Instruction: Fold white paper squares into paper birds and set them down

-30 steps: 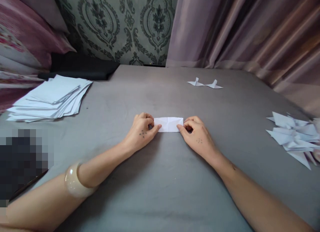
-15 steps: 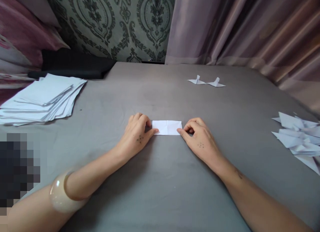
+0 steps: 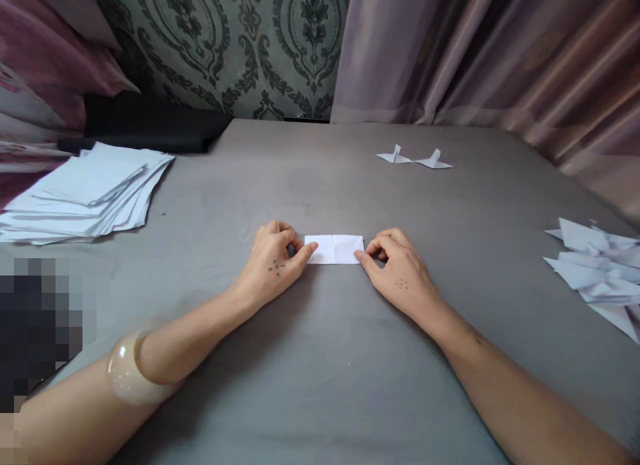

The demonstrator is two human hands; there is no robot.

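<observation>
A small folded sheet of white paper (image 3: 334, 250), a flat rectangle with a crease down its middle, lies in front of me between both hands. At its left end, my left hand (image 3: 277, 255) pinches the edge, thumb on top and the other fingers curled. My right hand (image 3: 397, 265) grips the right end in the same way, thumb at the lower right corner. The undersides of the fingers are hidden. A pale bangle (image 3: 127, 371) sits on my left forearm.
White sheets are stacked (image 3: 95, 185) at the left, with a black cloth (image 3: 150, 125) behind. Two small folded paper figures (image 3: 395, 156) stand at the back right. Several more folded papers (image 3: 600, 265) lie heaped at the right. All rest on the grey cloth-covered surface (image 3: 320, 371).
The left thumb has risen slightly along the paper's left end. Both hands keep hold of it. The whole view has shifted a little, so things appear slightly higher.
</observation>
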